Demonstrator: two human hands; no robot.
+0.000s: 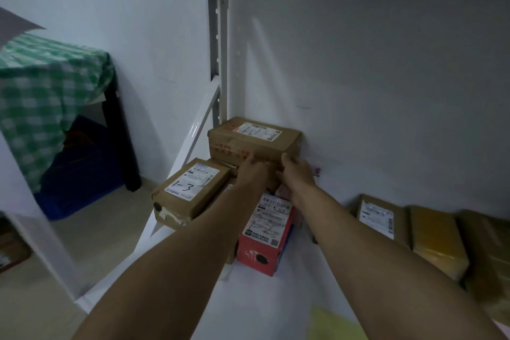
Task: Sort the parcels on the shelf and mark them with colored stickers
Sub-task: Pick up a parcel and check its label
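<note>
Stacked just behind the red box (265,237), the brown carton (254,143) looks stiff and fairly light, best held at its lower front corners, where the right hand (296,172) clasps one corner and the left hand (252,171) touches the front, its finger curl unclear.

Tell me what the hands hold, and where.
The left hand and right hand grip the top cardboard box at its near face, low down.

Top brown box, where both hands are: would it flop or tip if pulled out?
Probably stiff: the top brown box keeps square cardboard edges. It may tip, since it sits high on other parcels. Likely not slippery; its faces look matte.
</note>
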